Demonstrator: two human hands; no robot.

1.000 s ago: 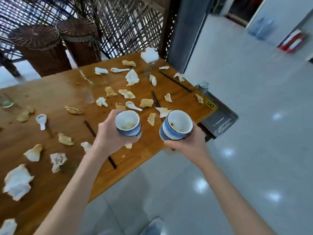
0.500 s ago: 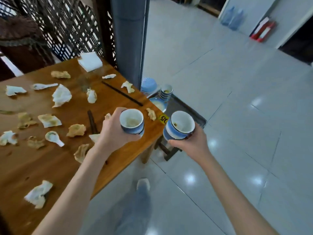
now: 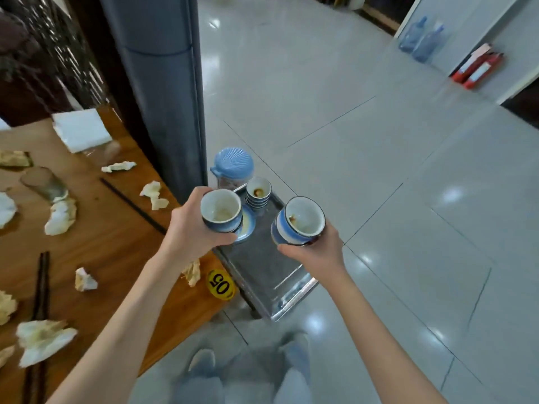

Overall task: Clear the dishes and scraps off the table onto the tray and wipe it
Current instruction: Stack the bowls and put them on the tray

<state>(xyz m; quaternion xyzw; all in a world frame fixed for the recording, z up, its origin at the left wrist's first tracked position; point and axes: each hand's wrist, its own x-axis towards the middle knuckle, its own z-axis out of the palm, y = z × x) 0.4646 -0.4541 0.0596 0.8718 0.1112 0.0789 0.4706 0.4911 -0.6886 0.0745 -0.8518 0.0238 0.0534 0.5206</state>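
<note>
The left hand (image 3: 192,228) and right hand (image 3: 312,250) each grip a blue-and-white ceramic cup (image 3: 222,210) (image 3: 300,221) upright above the steel tray (image 3: 262,266), probably so the dregs don't spill before they are set down.

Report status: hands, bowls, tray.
Left hand grips one bowl, right hand another bowl. Both over the tray. Stacked cups and saucer occupy its far end.
</note>
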